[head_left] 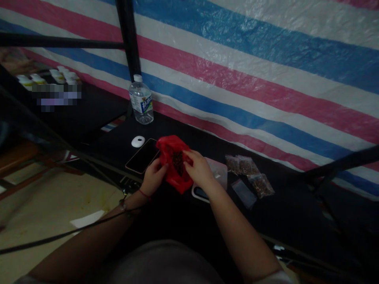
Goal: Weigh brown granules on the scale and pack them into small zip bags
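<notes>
A red plastic bag (181, 184) is held up with its mouth spread, and dark brown granular bits (177, 161) show inside. My left hand (154, 175) grips the bag's left edge between thumb and fingers. On the other side, my right hand (199, 167) pinches the right edge, its fingertips partly inside the mouth. Partly hidden under my right forearm is a white digital scale (220, 173). Several small clear zip bags (260, 184) of brown bits lie to the right, beside a flat clear zip bag (244, 194).
A phone (142, 156) and a white rounded case (137, 141) lie left of the red bag. Behind them stands a clear plastic bottle (141, 102). White-capped bottles (59, 75) sit on the far-left table near another person's hand (14, 63). A striped tarp (237, 71) hangs behind the black table.
</notes>
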Motion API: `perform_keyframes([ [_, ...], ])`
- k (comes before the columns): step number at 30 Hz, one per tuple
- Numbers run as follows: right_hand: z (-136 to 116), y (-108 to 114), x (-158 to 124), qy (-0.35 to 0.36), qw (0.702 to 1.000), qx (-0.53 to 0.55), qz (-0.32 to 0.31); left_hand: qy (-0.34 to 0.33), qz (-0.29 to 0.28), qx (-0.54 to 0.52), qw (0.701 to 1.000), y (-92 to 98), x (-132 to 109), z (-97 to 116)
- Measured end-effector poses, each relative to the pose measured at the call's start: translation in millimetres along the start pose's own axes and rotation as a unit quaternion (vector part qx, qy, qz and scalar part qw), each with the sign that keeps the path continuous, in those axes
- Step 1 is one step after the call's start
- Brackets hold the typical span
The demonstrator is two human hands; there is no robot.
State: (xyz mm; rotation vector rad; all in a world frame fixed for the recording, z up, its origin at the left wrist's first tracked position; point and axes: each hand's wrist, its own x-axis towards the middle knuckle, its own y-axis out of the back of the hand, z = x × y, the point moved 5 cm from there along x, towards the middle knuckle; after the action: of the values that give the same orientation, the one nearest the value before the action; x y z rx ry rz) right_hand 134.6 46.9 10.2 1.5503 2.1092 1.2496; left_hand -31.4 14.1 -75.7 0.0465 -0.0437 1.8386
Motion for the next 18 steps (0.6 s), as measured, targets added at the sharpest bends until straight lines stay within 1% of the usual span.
perform_keyframes([
  [2,8,7,1,-0.011,0.999,-0.031,0.023,-0.019,0.037,-0.027,0.999,6.7,2,3],
  [4,15,11,0,-0.028,0.997,-0.057,0.048,-0.057,0.048,-0.037,0.997,10.8,3,8],
  [7,18,10,-6,-0.057,0.993,-0.092,0.053,-0.103,0.022,-0.044,0.993,12.4,3,12],
  [9,14,11,-13,-0.060,0.990,-0.113,0.056,-0.124,0.001,-0.026,0.992,13.7,1,14],
  [10,11,14,-18,-0.054,0.989,-0.121,0.068,-0.134,-0.011,-0.006,0.991,14.6,-1,16],
  [12,6,29,-30,-0.038,0.983,-0.141,0.114,-0.160,-0.039,0.038,0.986,17.5,-5,23],
  [13,7,39,-37,-0.035,0.977,-0.155,0.139,-0.182,-0.040,0.053,0.981,20.9,-7,30],
  [14,10,50,-45,-0.035,0.972,-0.171,0.160,-0.212,-0.024,0.067,0.975,26.1,-10,40],
  [16,23,69,-60,-0.056,0.959,-0.204,0.188,-0.292,0.035,0.127,0.947,36.1,-14,67],
  [17,33,77,-67,-0.071,0.954,-0.216,0.197,-0.327,0.036,0.176,0.928,35.4,-15,81],
  [18,44,82,-72,-0.087,0.950,-0.224,0.201,-0.357,-0.002,0.227,0.906,28.8,-14,95],
])
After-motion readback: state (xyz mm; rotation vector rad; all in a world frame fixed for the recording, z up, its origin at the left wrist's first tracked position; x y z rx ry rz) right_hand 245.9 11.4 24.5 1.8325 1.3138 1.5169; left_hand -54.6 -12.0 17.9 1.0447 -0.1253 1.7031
